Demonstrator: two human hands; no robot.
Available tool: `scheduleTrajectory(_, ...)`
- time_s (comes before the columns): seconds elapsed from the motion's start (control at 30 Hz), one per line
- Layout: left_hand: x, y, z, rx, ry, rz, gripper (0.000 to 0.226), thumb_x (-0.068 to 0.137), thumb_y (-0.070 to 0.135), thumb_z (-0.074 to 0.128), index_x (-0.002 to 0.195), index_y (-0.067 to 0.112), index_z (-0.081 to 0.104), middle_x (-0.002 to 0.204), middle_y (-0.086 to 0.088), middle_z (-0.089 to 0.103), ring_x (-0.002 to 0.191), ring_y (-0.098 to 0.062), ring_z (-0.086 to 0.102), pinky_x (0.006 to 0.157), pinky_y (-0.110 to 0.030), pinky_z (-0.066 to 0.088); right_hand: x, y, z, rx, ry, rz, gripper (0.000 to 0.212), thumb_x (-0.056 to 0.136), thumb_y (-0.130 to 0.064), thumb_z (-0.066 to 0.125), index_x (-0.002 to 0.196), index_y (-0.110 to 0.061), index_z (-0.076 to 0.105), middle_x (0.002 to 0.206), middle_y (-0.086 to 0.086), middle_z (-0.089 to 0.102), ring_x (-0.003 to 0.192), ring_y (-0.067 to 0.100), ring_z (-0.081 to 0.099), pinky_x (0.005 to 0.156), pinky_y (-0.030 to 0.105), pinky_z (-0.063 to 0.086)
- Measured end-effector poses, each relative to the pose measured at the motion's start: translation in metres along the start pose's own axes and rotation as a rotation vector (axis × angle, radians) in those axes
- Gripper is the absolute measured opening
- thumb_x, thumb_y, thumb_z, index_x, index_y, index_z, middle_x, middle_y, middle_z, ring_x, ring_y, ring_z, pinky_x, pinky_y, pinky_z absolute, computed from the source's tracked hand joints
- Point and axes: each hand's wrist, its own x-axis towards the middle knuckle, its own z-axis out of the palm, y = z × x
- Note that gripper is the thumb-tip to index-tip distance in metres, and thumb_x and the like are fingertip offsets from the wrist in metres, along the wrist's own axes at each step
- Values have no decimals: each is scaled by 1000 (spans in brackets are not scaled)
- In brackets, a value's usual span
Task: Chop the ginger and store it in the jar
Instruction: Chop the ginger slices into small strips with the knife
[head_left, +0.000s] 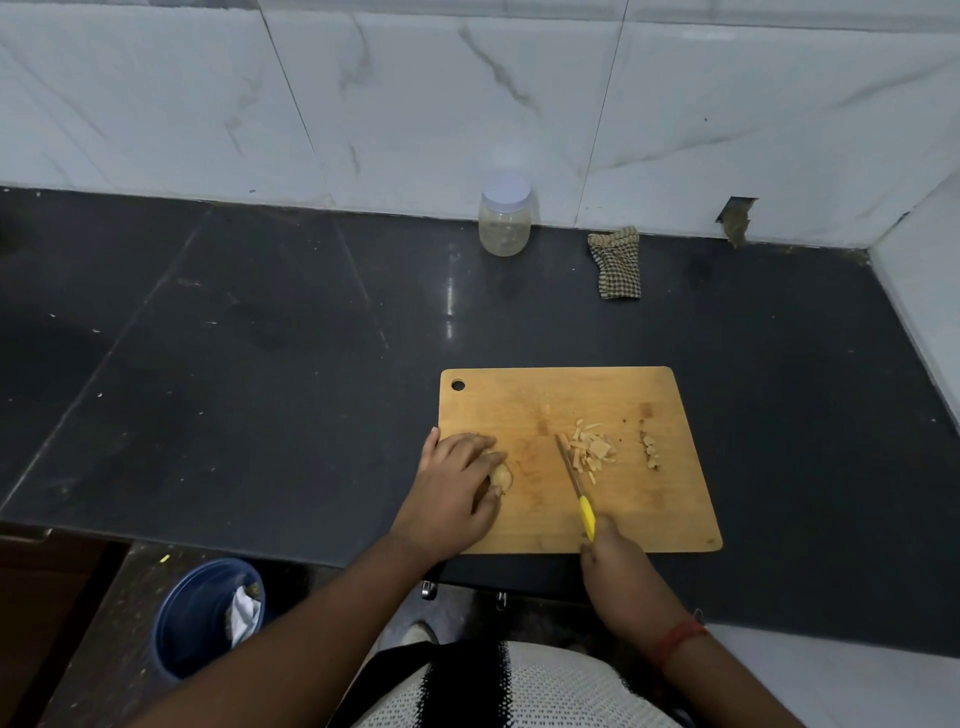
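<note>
A wooden cutting board (649, 514) lies on the dark counter. My left hand (457, 488) curls over a whole piece of ginger (503, 475) at the board's left side. My right hand (615, 561) grips the yellow handle of a knife (576, 486) whose blade lies beside a pile of cut ginger strips (591, 448). A smaller heap of ginger bits (649, 450) sits further right. A clear jar (505, 215) with a white lid stands closed against the back wall.
A checked cloth (618, 262) lies right of the jar by the wall. A blue bucket (208, 616) stands on the floor below the counter's front edge. The side wall closes the counter on the right.
</note>
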Motion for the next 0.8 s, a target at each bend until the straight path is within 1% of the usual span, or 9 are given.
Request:
scheduleTrajectory(0.1, 2, 2, 0, 20, 13, 2, 36, 90, 37, 60, 124, 26, 65, 137, 8, 53, 134, -15, 40, 122, -58, 10, -4, 0, 3, 3, -22, -33, 29, 102, -20, 37, 130, -12, 37, 83, 2, 59, 70, 12, 57, 62, 28, 44)
scheduleTrajectory(0.17, 5, 5, -2, 22, 17, 1, 30, 90, 40, 61, 117, 28, 66, 136, 9, 53, 134, -15, 39, 122, -57, 9, -5, -1, 5, 25, -30, -31, 32, 102, -21, 38, 133, -13, 36, 89, 4, 62, 75, 14, 60, 65, 29, 48)
scheduleTrajectory(0.23, 9, 8, -4, 31, 18, 7, 27, 91, 45, 62, 111, 28, 67, 135, 9, 54, 134, -15, 40, 123, -57, 9, -6, -1, 4, 35, -30, -29, 31, 102, -21, 38, 133, -13, 36, 91, 5, 62, 77, 15, 61, 69, 31, 49)
scheduleTrajectory(0.33, 16, 12, -3, 57, 40, -7, 29, 89, 51, 64, 104, 26, 66, 131, 7, 57, 130, -16, 43, 122, -58, 14, -7, 1, 3, 36, -27, -38, 29, 102, -23, 38, 130, -14, 38, 89, 3, 61, 75, 14, 60, 64, 28, 46)
scheduleTrajectory(0.4, 22, 17, -1, 57, 61, -34, 34, 88, 53, 66, 102, 23, 66, 127, 6, 58, 127, -16, 45, 122, -57, 16, -7, 2, 1, 37, -16, -39, 27, 103, -24, 37, 127, -15, 39, 89, 3, 62, 75, 14, 60, 63, 27, 46)
scheduleTrajectory(0.47, 31, 26, 1, 50, 72, -51, 37, 86, 55, 67, 101, 21, 66, 124, 4, 60, 125, -17, 46, 122, -56, 16, -6, 2, 0, 45, -8, -39, 24, 102, -24, 37, 124, -15, 40, 88, 4, 62, 74, 15, 60, 66, 31, 49)
scheduleTrajectory(0.53, 41, 36, 2, 50, 63, -68, 41, 85, 56, 67, 103, 19, 66, 125, 3, 59, 125, -18, 45, 122, -56, 16, -5, 3, -1, 54, -11, -43, 21, 102, -23, 37, 121, -14, 41, 87, 4, 62, 73, 15, 59, 67, 32, 48)
scheduleTrajectory(0.67, 50, 43, 3, 89, -19, -154, 41, 87, 58, 64, 114, 26, 64, 129, 7, 55, 130, -18, 40, 122, -55, 13, -6, 4, -4, 69, -3, -51, 20, 102, -21, 37, 120, -14, 41, 85, 5, 61, 70, 14, 57, 63, 31, 45)
scheduleTrajectory(0.8, 43, 33, 2, 98, -5, -199, 37, 92, 57, 58, 115, 29, 62, 127, 7, 54, 127, -17, 41, 122, -55, 16, -8, 8, -4, 73, 6, -40, 25, 102, -23, 37, 126, -15, 40, 85, 3, 60, 71, 13, 58, 60, 28, 44)
